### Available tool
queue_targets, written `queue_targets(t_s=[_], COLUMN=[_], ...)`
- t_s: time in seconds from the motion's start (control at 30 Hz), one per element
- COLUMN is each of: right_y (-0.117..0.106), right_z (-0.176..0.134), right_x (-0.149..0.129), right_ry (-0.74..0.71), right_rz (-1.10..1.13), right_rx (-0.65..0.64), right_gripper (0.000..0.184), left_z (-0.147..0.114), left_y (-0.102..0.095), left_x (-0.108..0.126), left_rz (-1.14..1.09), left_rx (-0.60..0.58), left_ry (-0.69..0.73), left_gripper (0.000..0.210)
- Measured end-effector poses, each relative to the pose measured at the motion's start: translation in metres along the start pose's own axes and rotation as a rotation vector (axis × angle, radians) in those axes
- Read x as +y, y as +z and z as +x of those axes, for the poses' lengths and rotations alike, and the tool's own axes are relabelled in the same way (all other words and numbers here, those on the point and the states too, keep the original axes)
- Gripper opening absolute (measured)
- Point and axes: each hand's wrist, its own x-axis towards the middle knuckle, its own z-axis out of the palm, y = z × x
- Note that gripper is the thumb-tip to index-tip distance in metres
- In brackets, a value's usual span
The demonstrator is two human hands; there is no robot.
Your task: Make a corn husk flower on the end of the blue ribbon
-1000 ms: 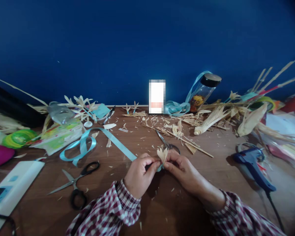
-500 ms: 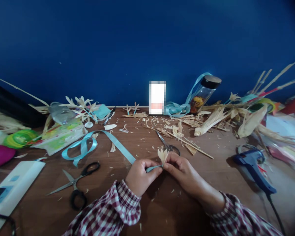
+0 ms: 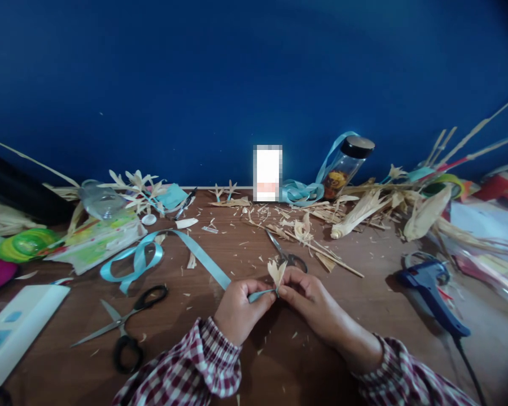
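Observation:
A small pale corn-husk flower point(image 3: 276, 273) stands upright between my two hands. My right hand point(image 3: 315, 299) pinches it near its base with thumb and fingers. Closed on a light blue satin ribbon point(image 3: 205, 258), my left hand point(image 3: 242, 307) holds the strip so that its end meets the base of the flower. From there the ribbon runs back over the table into loose loops on the left. Just behind my right fingers lies a second pair of scissors point(image 3: 295, 261), partly hidden by the hand.
Open black-handled scissors point(image 3: 125, 321) lie left, near a white power strip point(image 3: 21, 321). A blue glue gun point(image 3: 432, 290) rests right. Behind are a leaning jar point(image 3: 338, 175), ribbon coils point(image 3: 302, 192), corn husks point(image 3: 359, 214), finished husk flowers point(image 3: 135, 183) and scattered scraps.
The camera view has shifted slightly. The flower appears turned a little between my fingers, and both hands keep nearly the same grip on flower and ribbon.

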Motion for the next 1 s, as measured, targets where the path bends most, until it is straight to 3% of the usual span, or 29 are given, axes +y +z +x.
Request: queue_targets(t_s=[0.1,0.23,0.33,0.77,1.0], right_y=[-0.001,-0.002,-0.001,0.005,0.004], right_z=[0.000,-0.001,-0.002,-0.005,-0.005], right_x=[0.001,0.002,0.003,0.005,0.005], right_ry=[0.052,0.136,0.178,0.170,0.237], right_rz=[0.106,0.247,0.336,0.403,0.467], right_rx=[-0.029,-0.118,-0.113,-0.031,-0.018], right_gripper=[0.025,0.029,0.030,0.030,0.030], left_z=[0.000,0.000,0.001,-0.002,0.003], left_y=[0.001,0.002,0.003,0.001,0.000], left_x=[-0.002,-0.006,-0.006,-0.002,-0.011], left_rz=[-0.046,-0.188,-0.280,-0.230,-0.386], left_rx=[-0.012,-0.141,-0.215,-0.095,-0.139], left_ry=[-0.029,-0.112,-0.139,-0.060,-0.149], left_gripper=[0.017,0.025,0.028,0.020,0.037])
